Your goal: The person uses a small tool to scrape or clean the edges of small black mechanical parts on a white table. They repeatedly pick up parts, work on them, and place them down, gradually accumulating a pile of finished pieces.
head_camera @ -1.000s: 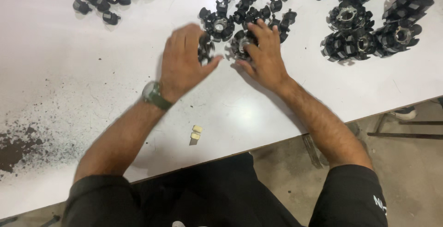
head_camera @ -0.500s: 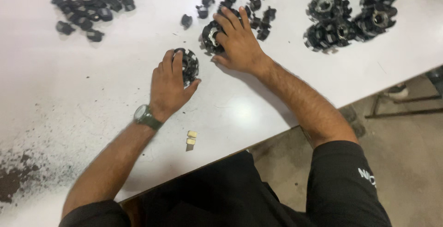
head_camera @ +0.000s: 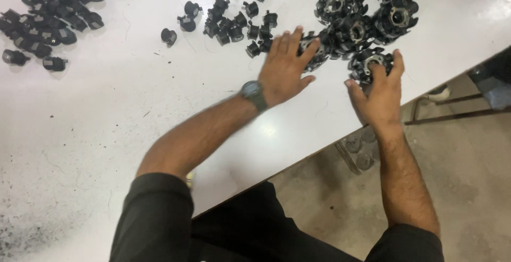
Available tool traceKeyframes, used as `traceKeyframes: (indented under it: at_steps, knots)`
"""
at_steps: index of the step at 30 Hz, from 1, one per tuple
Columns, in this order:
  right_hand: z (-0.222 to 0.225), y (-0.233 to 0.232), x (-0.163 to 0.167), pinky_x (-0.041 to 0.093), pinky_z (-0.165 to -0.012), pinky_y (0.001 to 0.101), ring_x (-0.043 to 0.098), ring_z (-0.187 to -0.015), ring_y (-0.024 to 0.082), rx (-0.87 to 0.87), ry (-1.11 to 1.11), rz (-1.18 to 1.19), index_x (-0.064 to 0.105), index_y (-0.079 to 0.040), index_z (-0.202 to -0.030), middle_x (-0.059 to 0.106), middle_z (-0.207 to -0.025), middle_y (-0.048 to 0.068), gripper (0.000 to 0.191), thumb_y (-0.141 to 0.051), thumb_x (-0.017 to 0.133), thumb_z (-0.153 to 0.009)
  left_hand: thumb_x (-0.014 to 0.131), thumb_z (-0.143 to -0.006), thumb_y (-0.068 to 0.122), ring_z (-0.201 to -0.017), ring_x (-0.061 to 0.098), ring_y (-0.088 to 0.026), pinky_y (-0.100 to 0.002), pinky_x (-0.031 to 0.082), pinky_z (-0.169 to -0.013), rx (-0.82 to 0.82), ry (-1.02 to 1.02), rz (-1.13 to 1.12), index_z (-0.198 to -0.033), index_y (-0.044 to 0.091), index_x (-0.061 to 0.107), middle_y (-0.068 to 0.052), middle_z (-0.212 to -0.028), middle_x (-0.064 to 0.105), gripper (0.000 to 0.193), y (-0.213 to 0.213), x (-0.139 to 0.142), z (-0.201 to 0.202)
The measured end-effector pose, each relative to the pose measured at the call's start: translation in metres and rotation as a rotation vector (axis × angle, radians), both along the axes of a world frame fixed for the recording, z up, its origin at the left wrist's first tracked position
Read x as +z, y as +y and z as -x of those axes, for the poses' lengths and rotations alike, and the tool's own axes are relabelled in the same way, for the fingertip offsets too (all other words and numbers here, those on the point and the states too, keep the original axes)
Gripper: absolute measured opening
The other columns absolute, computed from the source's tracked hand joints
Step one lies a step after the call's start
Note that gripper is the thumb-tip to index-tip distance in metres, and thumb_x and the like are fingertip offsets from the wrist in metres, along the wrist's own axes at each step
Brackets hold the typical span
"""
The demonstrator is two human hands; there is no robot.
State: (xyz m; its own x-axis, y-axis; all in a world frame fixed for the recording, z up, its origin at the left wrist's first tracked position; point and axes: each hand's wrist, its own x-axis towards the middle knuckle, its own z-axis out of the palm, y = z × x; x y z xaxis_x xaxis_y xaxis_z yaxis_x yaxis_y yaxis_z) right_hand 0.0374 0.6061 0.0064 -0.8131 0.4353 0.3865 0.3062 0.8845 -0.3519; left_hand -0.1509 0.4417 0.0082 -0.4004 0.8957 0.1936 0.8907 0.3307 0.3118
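while both hands press ring assemblies [head_camera: 367,62], loose black parts [head_camera: 234,22] crowd the left hand [head_camera: 285,70].

Bright, even light falls from above onto the white table [head_camera: 106,134], which is washed nearly to blank, with a soft glare patch near its front edge and another at the far right corner. Shadows under the black parts [head_camera: 234,25] are faint and short, and the floor [head_camera: 468,187] sits dimmer. The left hand [head_camera: 285,70] and forearm are smeared with motion blur; the right hand [head_camera: 380,94] is slightly soft.
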Motion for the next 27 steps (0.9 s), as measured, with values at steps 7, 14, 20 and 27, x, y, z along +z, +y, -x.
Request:
traceKeyframes:
  at_steps: [7, 14, 20, 27]
  knots:
    - [0.024, 0.038, 0.007, 0.03, -0.114, 0.0689, 0.033, -0.147, 0.059, -0.224, -0.068, -0.359, 0.054, 0.01, -0.136, 0.022, -0.155, 0.042, 0.063, -0.031, 0.084, -0.1, 0.069, -0.086, 0.059, -0.149, 0.025, -0.046, -0.06, 0.022, -0.123, -0.005, -0.013, 0.034, -0.158, 0.018, 0.024, -0.028, -0.163, 0.013, 0.094, 0.076, 0.032, 0.018]
    - [0.063, -0.021, 0.008, 0.036, -0.125, 0.0515, 0.04, -0.149, 0.042, 0.327, 0.199, 0.056, 0.051, 0.003, -0.14, 0.038, -0.163, 0.023, 0.045, -0.023, 0.068, -0.107, 0.059, -0.093, 0.067, -0.155, 0.007, -0.043, -0.069, 0.006, -0.122, -0.017, 0.161, 0.217, -0.16, 0.013, 0.028, -0.023, -0.168, 0.01, 0.091, -0.016, 0.018, 0.053]
    - [0.229, -0.048, 0.039, 0.027, -0.123, 0.0591, 0.021, -0.15, 0.052, 0.246, 0.164, 0.139, 0.035, 0.013, -0.155, 0.018, -0.161, 0.04, 0.085, -0.048, 0.072, -0.107, 0.068, -0.082, 0.072, -0.151, 0.011, -0.049, -0.082, 0.01, -0.111, 0.284, 0.141, 0.057, -0.159, 0.013, 0.034, -0.027, -0.164, 0.019, 0.102, -0.065, 0.018, 0.103]
    - [0.319, -0.103, 0.065, 0.043, -0.114, 0.0473, 0.053, -0.134, 0.045, 0.22, 0.304, 0.307, 0.052, 0.005, -0.141, 0.053, -0.145, 0.029, 0.063, -0.046, 0.06, -0.105, 0.072, -0.08, 0.073, -0.149, 0.019, -0.05, -0.081, 0.015, -0.111, 0.336, 0.128, 0.027, -0.156, 0.01, 0.038, -0.026, -0.16, 0.026, 0.105, -0.059, 0.058, 0.154]
